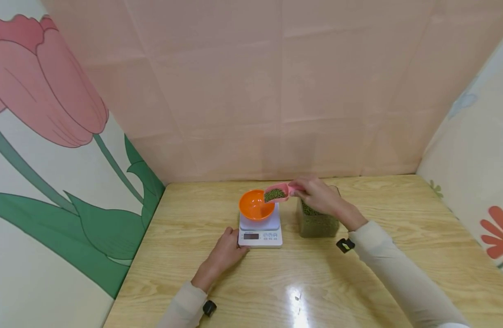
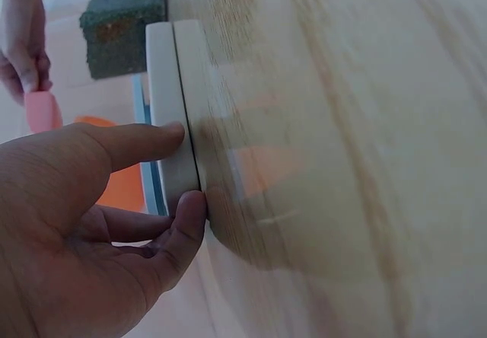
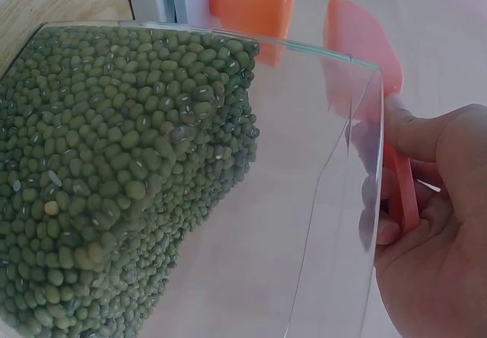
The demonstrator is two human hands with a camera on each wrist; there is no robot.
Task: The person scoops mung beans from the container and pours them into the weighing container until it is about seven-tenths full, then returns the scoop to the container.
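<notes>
In the head view my right hand (image 1: 318, 196) grips the handle of a pink scoop (image 1: 291, 187) loaded with green mung beans (image 1: 274, 195). The scoop's front overlaps the right rim of an orange bowl (image 1: 249, 207). That bowl stands on a white kitchen scale (image 1: 260, 243) with a small dark display. At the scale's front left corner, my left hand (image 1: 226, 250) holds its edge; the left wrist view shows thumb and fingers (image 2: 189, 216) against the casing. A clear container (image 1: 319, 226) of mung beans (image 3: 114, 140) stands beneath the right hand, right of the scale.
The wooden table (image 1: 185, 214) meets a pinkish covered wall (image 1: 235, 114) at the back. Painted walls flank it, with a tulip (image 1: 58, 86) on the left and a red flower (image 1: 497, 232) on the right. Light glares off the table's front (image 1: 298, 303).
</notes>
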